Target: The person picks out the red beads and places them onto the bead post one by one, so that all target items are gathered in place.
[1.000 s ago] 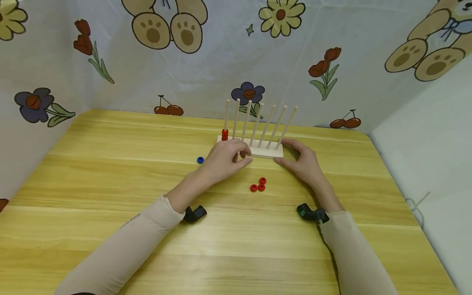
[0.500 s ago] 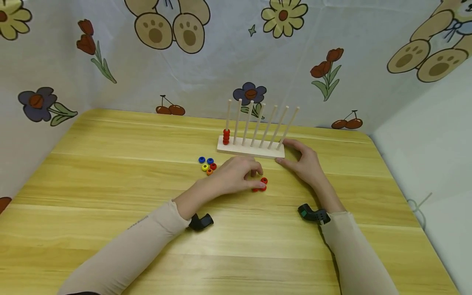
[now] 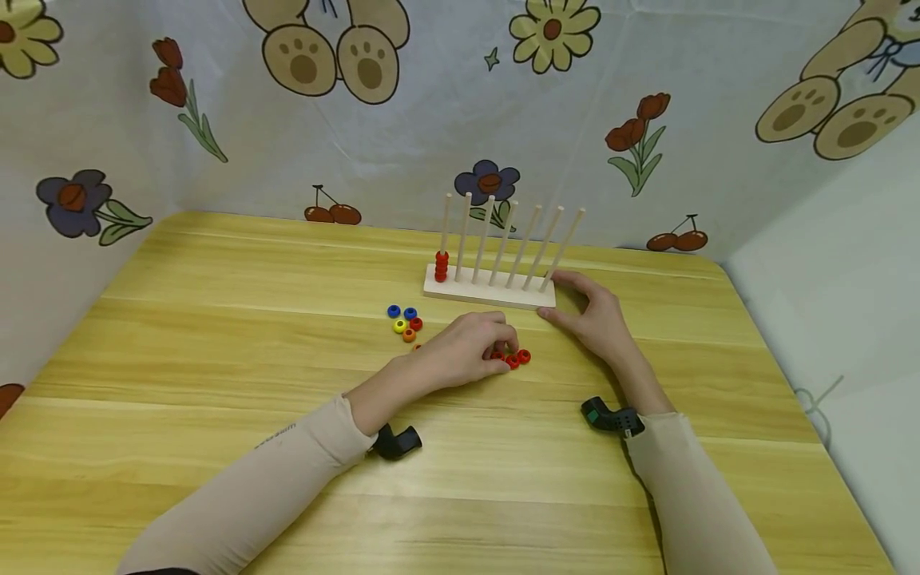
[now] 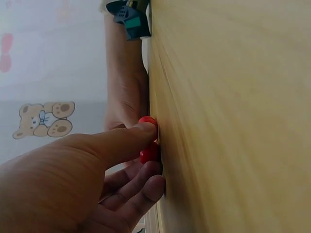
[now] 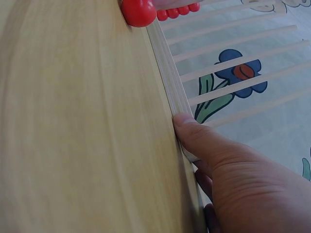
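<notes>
In the head view, my left hand (image 3: 467, 351) is down on the table among loose red beads (image 3: 524, 356). Its thumb and curled fingers close around one red bead (image 4: 149, 153), partly hidden between them. Another red bead shows by the thumb tip in the left wrist view. My right hand (image 3: 592, 315) grips the right end of a wooden peg stand (image 3: 496, 295), thumb on the front edge, fingers behind and mostly hidden. The stand has a row of upright pegs. Several red beads (image 3: 442, 267) are stacked on its leftmost peg; the other pegs are bare.
Left of the left hand lie loose beads: two blue (image 3: 394, 311), a yellow bead (image 3: 399, 326), a red one and an orange bead (image 3: 409, 335). One more orange bead is partly hidden by the hand. A patterned cloth (image 3: 402, 152) hangs behind the table.
My left hand has come from in front of the stand down to the red beads, uncovering the stacked and coloured beads. The loose red beads have shifted slightly right. The right hand stays put.
</notes>
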